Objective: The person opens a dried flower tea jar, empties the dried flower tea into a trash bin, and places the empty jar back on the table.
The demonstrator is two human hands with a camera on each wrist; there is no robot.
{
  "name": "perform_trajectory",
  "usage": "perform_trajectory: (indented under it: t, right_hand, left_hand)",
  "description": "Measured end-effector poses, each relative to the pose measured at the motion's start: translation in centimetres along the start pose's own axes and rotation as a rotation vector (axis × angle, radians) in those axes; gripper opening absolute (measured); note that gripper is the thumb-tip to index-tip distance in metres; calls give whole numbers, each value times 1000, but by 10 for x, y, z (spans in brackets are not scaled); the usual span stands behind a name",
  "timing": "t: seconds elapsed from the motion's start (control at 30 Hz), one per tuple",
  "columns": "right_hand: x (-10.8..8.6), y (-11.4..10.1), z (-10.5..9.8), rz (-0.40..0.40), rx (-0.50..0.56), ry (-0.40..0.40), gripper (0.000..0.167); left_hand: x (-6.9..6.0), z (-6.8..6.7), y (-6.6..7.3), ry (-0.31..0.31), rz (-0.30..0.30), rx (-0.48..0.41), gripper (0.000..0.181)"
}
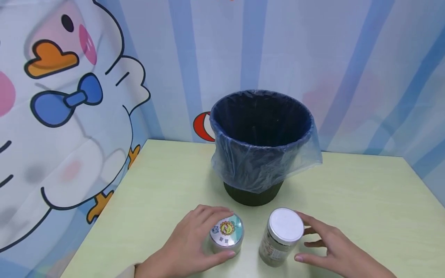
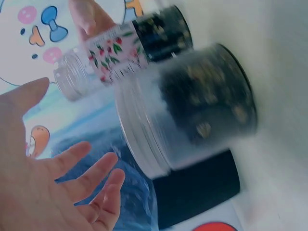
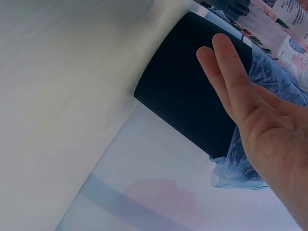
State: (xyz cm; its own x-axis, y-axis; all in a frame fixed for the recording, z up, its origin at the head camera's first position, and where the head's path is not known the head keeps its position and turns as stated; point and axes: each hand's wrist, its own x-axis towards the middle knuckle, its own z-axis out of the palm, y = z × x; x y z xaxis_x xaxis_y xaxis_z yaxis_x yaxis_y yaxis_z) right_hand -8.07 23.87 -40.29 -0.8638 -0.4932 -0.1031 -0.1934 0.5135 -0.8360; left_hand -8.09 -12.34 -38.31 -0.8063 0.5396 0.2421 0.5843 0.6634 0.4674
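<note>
In the head view a squat clear jar (image 1: 226, 235) with a cartoon sun on its lid stands on the table. My left hand (image 1: 184, 241) arches around its left side, thumb in front. The left wrist view shows those fingers spread apart from the squat jar (image 2: 202, 106), which has dark contents. To its right is a taller jar (image 1: 276, 247) with a white lid and a floral label (image 2: 118, 53). My right hand (image 1: 335, 247) is beside it, the forefinger at the lid's edge; whether it touches, I cannot tell. In the right wrist view the right hand's fingers (image 3: 236, 77) look fairly straight.
A black bin (image 1: 253, 195) lined with a translucent blue bag (image 1: 257, 166) stands on the pale green table (image 1: 365, 200), just behind the jars. Behind the table hangs a striped blue cloth (image 1: 222, 46) printed with a cartoon bird (image 1: 69, 154).
</note>
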Motion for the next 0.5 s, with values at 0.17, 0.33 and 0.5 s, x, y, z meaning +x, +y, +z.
perform_trajectory:
  t: [0.17, 0.33, 0.5]
  right_hand:
    - [0, -4, 1, -6, -15, 13, 85]
    - [1, -9, 3, -24, -18, 43, 83]
    - [1, -14, 5, -27, -15, 78, 82]
  left_hand:
    - [3, 4, 11, -80, -54, -99, 67]
    - [10, 9, 21, -145, -91, -234, 72]
    - [16, 19, 28, -180, -46, -383, 85]
